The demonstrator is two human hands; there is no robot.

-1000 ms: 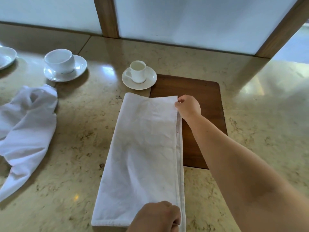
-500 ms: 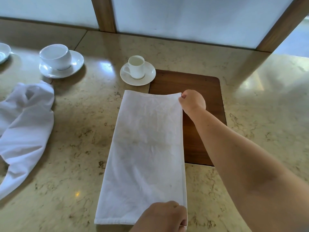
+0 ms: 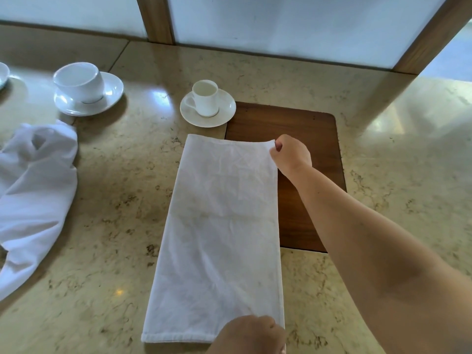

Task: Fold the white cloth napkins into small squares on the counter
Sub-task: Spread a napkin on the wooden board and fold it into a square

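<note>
A white cloth napkin (image 3: pixel 219 236), folded into a long rectangle, lies flat on the marble counter (image 3: pixel 102 200), its right edge over a brown wooden board (image 3: pixel 306 139). My right hand (image 3: pixel 291 154) pinches the napkin's far right corner. At the bottom of the view my left hand (image 3: pixel 250 333) grips the near right corner, fingers curled. A second white napkin (image 3: pixel 33 190) lies crumpled at the left.
A small white cup on a saucer (image 3: pixel 207 106) stands just beyond the napkin's far edge. A larger cup on a saucer (image 3: pixel 84 88) stands at the far left, with another dish (image 3: pixel 3 74) at the frame edge. Frosted panels with wooden posts back the counter.
The napkin's right edges, slightly offset a second ago, now lie lined up. Both hands kept their corners, the right hand shifting a little to the right.
</note>
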